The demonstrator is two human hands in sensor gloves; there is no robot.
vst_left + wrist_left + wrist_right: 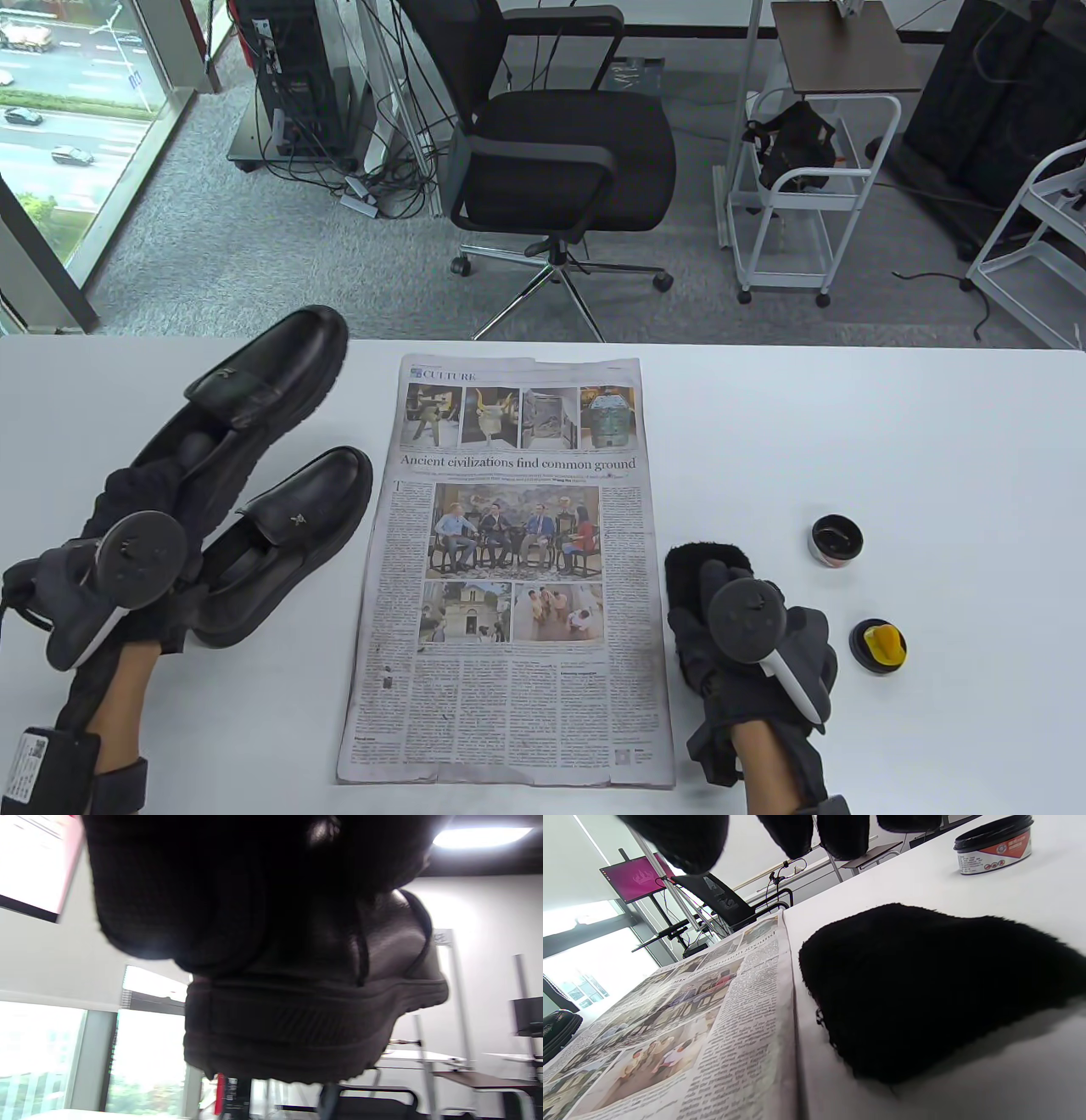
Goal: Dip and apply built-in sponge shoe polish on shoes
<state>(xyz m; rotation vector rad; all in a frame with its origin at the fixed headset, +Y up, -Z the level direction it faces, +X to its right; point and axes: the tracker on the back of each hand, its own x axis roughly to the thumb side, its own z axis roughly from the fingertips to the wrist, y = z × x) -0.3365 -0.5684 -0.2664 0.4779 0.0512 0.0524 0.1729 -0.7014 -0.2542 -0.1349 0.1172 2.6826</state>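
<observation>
Black leather marks both shoes at the left end of the white bench [848,424]. The left hand [119,577] grips the raised shoe [254,399] at its heel end, with gloved fingers reaching into the opening; the toe points up and away from the hand, and the shoe is tilted off the bench. In the left wrist view the ribbed heel and sole of this shoe [314,1027] fill the frame directly below the gloved fingers [178,891]. The second shoe [288,543] lies flat on the bench just to the right of the left hand, touching or nearly touching the raised shoe.

A newspaper [509,577] lies spread on the bench between the two hands.

The right hand [755,628] hovers just right of the newspaper, over a black fleece cloth [704,569] that extends beyond its fingertips. In the right wrist view the fingers [683,836] hang released above the cloth [925,984] and grasp nothing; the cloth lies on the bench beside the newspaper edge [755,1005].

The open polish tin [836,542] stands beyond and to the right of the right hand, apart from it. The lid with the yellow sponge applicator [879,645] lies just right of the right hand, nearer than the tin.
</observation>
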